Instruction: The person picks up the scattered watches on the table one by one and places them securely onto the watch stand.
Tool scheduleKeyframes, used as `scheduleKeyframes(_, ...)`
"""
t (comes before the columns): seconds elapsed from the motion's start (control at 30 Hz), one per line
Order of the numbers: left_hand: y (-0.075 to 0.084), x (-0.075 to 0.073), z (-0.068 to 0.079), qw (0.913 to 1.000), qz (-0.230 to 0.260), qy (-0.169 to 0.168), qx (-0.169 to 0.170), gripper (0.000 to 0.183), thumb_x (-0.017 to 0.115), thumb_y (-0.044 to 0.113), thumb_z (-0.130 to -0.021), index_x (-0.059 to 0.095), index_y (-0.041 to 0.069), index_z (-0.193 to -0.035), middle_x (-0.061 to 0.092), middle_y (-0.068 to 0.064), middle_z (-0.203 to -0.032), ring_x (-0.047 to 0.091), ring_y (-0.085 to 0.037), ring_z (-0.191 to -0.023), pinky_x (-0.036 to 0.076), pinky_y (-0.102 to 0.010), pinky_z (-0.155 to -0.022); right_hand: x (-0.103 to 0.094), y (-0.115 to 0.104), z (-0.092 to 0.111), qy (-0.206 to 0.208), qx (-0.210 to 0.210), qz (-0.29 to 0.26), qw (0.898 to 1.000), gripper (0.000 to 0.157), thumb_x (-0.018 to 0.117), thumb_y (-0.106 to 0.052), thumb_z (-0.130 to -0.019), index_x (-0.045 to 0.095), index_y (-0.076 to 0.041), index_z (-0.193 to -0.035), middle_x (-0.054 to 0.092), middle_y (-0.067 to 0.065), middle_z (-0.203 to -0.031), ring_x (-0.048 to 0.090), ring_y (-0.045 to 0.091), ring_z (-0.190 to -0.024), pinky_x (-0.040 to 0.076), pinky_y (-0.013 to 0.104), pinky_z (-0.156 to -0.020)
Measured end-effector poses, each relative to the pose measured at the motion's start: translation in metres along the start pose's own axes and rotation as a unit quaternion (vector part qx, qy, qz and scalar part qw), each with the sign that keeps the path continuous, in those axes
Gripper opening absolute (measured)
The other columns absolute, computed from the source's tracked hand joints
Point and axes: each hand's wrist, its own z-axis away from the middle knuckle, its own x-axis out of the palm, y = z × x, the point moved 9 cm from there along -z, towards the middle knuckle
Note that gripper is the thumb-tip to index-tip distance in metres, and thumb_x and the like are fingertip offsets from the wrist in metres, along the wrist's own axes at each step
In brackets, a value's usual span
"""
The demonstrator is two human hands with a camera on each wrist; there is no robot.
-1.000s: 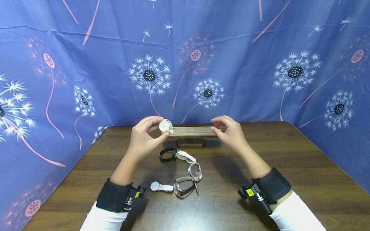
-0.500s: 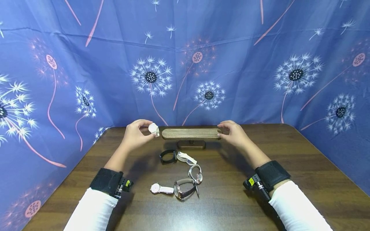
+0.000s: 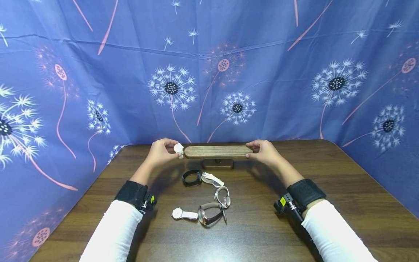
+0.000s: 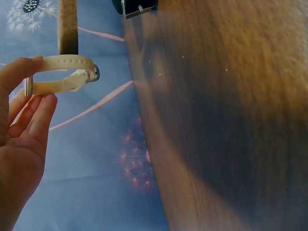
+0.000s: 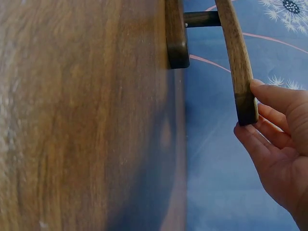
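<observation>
Between thumb and fingers my left hand [image 3: 161, 151] pinches a white wristwatch [image 3: 179, 149]. Its strap is buckled into a loop [image 4: 72, 60], seen edge-on in the left wrist view, just off the left end of a wooden watch stand's bar [image 3: 216, 151]. On the bar's opposite end, my right hand [image 3: 264, 153] grips with thumb and fingertips, as the right wrist view shows at the bar's tip [image 5: 245, 103]. A short post joins the bar to a dark base [image 3: 218, 164] on the table.
In front of the stand lie several watches: a black one [image 3: 187, 182], a white one [image 3: 212, 178], a pale-strapped one [image 3: 225, 201], a dark-strapped one [image 3: 214, 217] and another white one [image 3: 189, 215]. A blue dandelion-print cloth [image 3: 209, 54] hangs behind the wooden table [image 3: 262, 233].
My left hand drew the watch left, off the front of the bar's end, then brought it back right, close to that end. The right hand moved onto the bar's right end.
</observation>
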Motion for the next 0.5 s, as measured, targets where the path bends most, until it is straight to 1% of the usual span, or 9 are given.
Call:
scheduleKeyframes(0.17,-0.006,0.012,-0.005,0.9987,0.04,-0.024,-0.021,0.041,0.079,0.012,-0.063,0.064,0.002,-0.1,0.067,-0.009,-0.086,0.065,-0.018,-0.078,0.052,-0.025,-0.068,0.001,0.001,-0.001,0.001,-0.004,0.002,1.0,0.043,0.072,-0.017,-0.074,0.059,-0.001,-0.111,0.06,0.015,-0.107,0.058,0.028,-0.094,0.048,0.039,-0.081)
scheduleKeyframes(0.23,-0.008,0.016,-0.006,0.998,0.044,-0.032,-0.03,0.041,0.079,0.013,-0.064,0.064,0.003,-0.101,0.067,-0.009,-0.087,0.064,-0.017,-0.079,0.052,-0.025,-0.069,0.002,0.001,-0.001,0.0,-0.005,0.003,1.0,0.043,0.072,-0.016,-0.074,0.059,0.0,-0.111,0.06,0.016,-0.106,0.059,0.028,-0.093,0.048,0.039,-0.081)
scheduleKeyframes(0.37,-0.007,0.022,-0.007,0.9968,0.052,-0.05,-0.033,0.041,0.078,0.012,-0.064,0.064,0.002,-0.101,0.067,-0.01,-0.088,0.064,-0.018,-0.081,0.052,-0.026,-0.071,0.002,-0.001,-0.002,-0.003,-0.007,0.012,1.0,0.043,0.072,-0.016,-0.074,0.059,0.001,-0.112,0.059,0.017,-0.107,0.058,0.029,-0.094,0.047,0.041,-0.081)
scheduleKeyframes(0.5,-0.005,0.027,-0.009,0.9946,0.066,-0.071,-0.039,0.041,0.078,0.011,-0.065,0.064,0.001,-0.102,0.067,-0.011,-0.09,0.064,-0.02,-0.083,0.051,-0.028,-0.073,0.001,-0.003,-0.003,-0.008,0.002,0.024,1.0,0.043,0.071,-0.016,-0.074,0.059,0.0,-0.112,0.06,0.016,-0.108,0.057,0.029,-0.095,0.047,0.041,-0.081)
